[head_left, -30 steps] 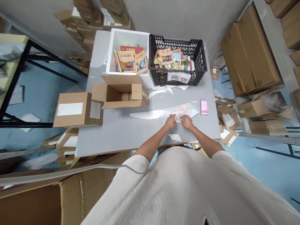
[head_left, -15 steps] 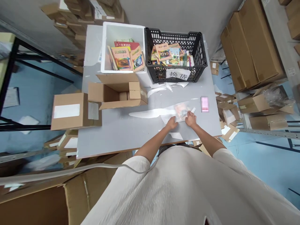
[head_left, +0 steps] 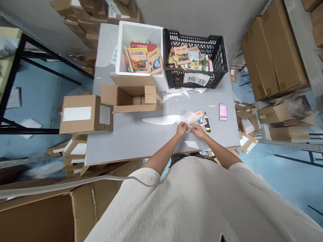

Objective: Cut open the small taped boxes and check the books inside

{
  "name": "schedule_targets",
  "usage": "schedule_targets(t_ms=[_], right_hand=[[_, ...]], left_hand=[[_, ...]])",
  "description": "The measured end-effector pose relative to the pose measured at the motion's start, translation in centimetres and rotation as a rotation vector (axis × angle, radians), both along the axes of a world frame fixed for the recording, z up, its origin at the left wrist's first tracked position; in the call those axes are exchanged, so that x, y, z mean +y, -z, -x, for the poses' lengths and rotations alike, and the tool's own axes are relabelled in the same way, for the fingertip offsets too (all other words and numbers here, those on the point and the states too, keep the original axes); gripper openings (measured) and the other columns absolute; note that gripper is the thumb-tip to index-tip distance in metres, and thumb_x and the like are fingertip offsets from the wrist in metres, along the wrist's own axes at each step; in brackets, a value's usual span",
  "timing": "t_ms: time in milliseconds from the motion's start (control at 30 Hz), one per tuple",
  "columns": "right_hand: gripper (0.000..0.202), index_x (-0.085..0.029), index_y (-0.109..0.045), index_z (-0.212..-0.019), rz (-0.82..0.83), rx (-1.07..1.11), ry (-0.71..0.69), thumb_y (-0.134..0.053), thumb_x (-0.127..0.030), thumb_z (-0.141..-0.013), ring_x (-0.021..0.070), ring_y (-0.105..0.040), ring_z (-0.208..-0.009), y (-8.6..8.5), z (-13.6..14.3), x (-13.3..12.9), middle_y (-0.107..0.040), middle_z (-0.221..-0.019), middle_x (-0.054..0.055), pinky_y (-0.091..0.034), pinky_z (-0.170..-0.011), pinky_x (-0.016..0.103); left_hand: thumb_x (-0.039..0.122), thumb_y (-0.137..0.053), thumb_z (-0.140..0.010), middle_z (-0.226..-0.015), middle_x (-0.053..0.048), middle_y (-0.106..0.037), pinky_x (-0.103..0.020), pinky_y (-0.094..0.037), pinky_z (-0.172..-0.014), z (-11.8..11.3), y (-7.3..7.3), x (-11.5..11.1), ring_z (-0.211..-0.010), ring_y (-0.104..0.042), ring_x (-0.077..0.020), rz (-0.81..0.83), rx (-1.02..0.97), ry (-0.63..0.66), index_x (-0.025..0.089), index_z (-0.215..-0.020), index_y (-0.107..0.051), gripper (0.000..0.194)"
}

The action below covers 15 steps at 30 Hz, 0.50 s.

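Observation:
My left hand (head_left: 182,128) pinches the edge of a translucent plastic bag (head_left: 191,117), its fingers closed. Close beside it, my right hand (head_left: 198,130) has thumb and fingers together on the same crumpled plastic. A small book (head_left: 201,118) with a peach-coloured cover lies just beyond my right hand; the plastic covers part of its left side. To the right of the book rests a black and yellow utility knife (head_left: 207,122).
A pink-screened phone (head_left: 223,112) lies at the right. An open cardboard box (head_left: 136,108) and a closed carton (head_left: 80,114) stand left. Behind are a white foam box (head_left: 119,50) and a black crate (head_left: 219,60), both holding books. Paper scraps (head_left: 191,144) lie on the grey table (head_left: 141,141).
Both hands have moved closer together, the right one leftward. The plastic has been bunched to the left, so more of the book shows. The utility knife is now plainly visible.

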State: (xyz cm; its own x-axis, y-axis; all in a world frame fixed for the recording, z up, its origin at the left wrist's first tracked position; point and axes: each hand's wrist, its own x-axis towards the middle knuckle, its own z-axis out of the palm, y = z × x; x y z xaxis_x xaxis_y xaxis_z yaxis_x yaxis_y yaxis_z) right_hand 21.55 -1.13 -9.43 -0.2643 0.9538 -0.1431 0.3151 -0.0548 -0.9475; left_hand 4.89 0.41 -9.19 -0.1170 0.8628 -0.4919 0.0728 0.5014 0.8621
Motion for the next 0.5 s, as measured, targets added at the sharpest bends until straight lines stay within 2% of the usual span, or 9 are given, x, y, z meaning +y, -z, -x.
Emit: schedule_targets(t_ms=[100,200,267,367,433,500], right_hand=[[0.042,-0.026,-0.089,-0.113,0.014,0.068,-0.015,-0.068,-0.057,-0.095,0.0305,-0.078,-0.111,-0.6,0.0,0.2,-0.086,-0.100,0.003,-0.059,-0.112,0.049],[0.043,-0.023,-0.086,-0.106,-0.007,0.053,-0.033,-0.063,-0.058,-0.096,0.0294,-0.076,-0.105,-1.3,0.0,0.5,-0.082,-0.097,0.004,-0.061,-0.105,0.045],[0.041,-0.021,-0.082,-0.109,-0.061,-0.019,-0.007,-0.060,-0.054,-0.098,0.0300,-0.074,-0.109,-2.1,0.2,0.6,-0.080,-0.107,0.009,-0.061,-0.104,0.045],[0.045,-0.019,-0.074,-0.133,-0.236,-0.204,0.128,-0.061,-0.047,-0.101,0.0325,-0.069,-0.125,-4.2,0.8,0.4,-0.070,-0.137,0.018,-0.058,-0.110,0.047],[0.057,-0.020,-0.064,-0.152,-0.397,-0.347,0.170,-0.065,-0.044,-0.101,0.0354,-0.060,-0.140,-5.9,1.3,0.2,-0.058,-0.156,0.021,-0.052,-0.120,0.051],[0.063,-0.025,-0.059,-0.161,-0.521,-0.454,0.116,-0.069,-0.042,-0.101,0.0376,-0.052,-0.149,-7.7,1.9,0.2,-0.047,-0.168,0.020,-0.045,-0.127,0.056]], left_hand=[[0.036,-0.084,-0.088,-0.084,0.002,-0.070,-0.030,-0.064,-0.075,0.6,-1.1,-0.2,-0.075,-0.074,-0.0152,-0.013,-0.048,-0.010,0.024,-0.102,-0.061,0.029],[0.030,-0.085,-0.082,-0.085,0.002,-0.072,-0.029,-0.063,-0.073,1.1,-2.4,-0.3,-0.074,-0.072,-0.0147,-0.073,-0.064,0.023,0.024,-0.107,-0.066,0.033],[0.027,-0.082,-0.082,-0.087,0.000,-0.074,-0.030,-0.063,-0.075,1.6,-3.4,0.0,-0.076,-0.071,-0.0157,-0.163,-0.003,0.060,0.023,-0.101,-0.069,0.024],[0.021,-0.073,-0.084,-0.094,-0.002,-0.076,-0.035,-0.065,-0.086,2.8,-5.2,0.5,-0.081,-0.070,-0.0178,-0.335,0.213,0.126,0.022,-0.093,-0.073,0.009],[0.017,-0.068,-0.085,-0.102,-0.003,-0.078,-0.038,-0.064,-0.096,3.8,-6.8,0.9,-0.086,-0.070,-0.0194,-0.449,0.376,0.203,0.022,-0.096,-0.077,0.015],[0.015,-0.064,-0.087,-0.107,-0.005,-0.078,-0.040,-0.062,-0.100,4.9,-8.5,1.0,-0.089,-0.071,-0.0213,-0.555,0.498,0.303,0.022,-0.102,-0.081,0.024]])
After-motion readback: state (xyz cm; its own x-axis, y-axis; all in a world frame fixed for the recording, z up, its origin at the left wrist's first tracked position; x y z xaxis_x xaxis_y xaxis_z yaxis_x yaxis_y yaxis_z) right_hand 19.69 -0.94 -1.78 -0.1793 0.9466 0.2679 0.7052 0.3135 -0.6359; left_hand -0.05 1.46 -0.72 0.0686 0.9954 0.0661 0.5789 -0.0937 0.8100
